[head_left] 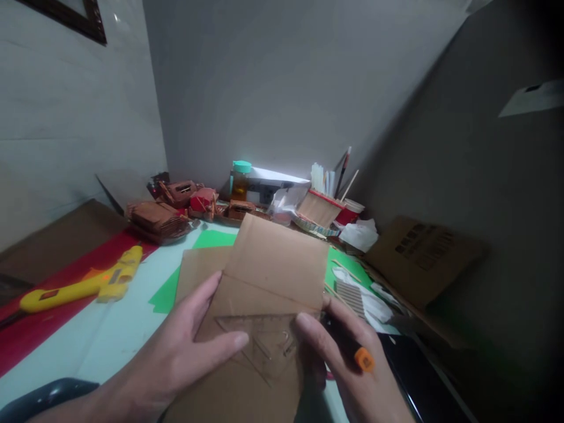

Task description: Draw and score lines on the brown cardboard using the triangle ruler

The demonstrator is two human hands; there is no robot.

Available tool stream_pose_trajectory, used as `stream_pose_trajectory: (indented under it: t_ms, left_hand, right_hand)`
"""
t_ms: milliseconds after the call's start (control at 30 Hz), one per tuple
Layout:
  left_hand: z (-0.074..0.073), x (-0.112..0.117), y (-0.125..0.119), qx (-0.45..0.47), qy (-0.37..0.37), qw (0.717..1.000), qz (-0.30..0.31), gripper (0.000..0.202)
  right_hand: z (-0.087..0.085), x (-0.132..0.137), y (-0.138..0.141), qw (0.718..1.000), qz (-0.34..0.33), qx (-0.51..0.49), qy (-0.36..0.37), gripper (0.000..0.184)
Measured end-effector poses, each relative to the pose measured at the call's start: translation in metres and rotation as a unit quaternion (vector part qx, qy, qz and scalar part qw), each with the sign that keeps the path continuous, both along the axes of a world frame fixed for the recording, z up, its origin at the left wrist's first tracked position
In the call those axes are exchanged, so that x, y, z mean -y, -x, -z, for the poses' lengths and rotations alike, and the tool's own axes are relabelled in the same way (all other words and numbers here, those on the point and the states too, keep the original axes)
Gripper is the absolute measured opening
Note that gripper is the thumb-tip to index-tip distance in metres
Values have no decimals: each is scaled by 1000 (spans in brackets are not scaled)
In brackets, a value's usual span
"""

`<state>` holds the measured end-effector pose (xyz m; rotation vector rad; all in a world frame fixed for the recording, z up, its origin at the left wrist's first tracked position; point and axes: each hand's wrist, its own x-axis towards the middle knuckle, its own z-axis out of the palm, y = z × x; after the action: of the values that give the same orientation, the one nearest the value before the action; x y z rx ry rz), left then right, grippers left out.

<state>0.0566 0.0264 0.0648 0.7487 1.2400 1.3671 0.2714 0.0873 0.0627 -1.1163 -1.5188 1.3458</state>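
Note:
A brown cardboard piece with a crease line across it is held up in front of me, tilted. My left hand grips its left edge, the thumb resting on the corner of a clear plastic set square that lies on the board. My right hand grips the right edge, its thumb pressing the set square's other end. Tucked in the right hand is a dark pen-like tool with an orange end; its tip is hidden. Another cardboard sheet lies behind, on green paper.
At left lies a yellow glue gun. Brown cardboard models and a bottle with a teal lid stand along the back. To the right are thin sticks, a black flat device and a cardboard box.

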Motion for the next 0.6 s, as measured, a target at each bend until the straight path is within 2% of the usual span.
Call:
stream_pose_trajectory:
  t_ms: [133, 267, 433, 500, 600]
  left_hand:
    - [0, -2, 1, -26, 5, 1000, -9, 92]
    - [1, 0, 4, -24, 9, 1000, -16, 97]
    - [4, 2, 8, -41, 9, 999, -22, 111]
    - [6, 3, 9, -46, 9, 998, -30, 114]
    - [6, 5, 9, -31, 17, 999, -24, 115]
  right_hand:
    - [0, 6, 6, 999, 30, 16, -14, 52]
    - [0, 7, 4, 999, 22, 19, -17, 48]
    - [0, 0, -9, 993, -90, 56, -49, 42]
    - [-2, 1, -7, 996, -56, 58, -23, 46]
    - [-5, 8, 3, 997, 45, 65, 5, 56]
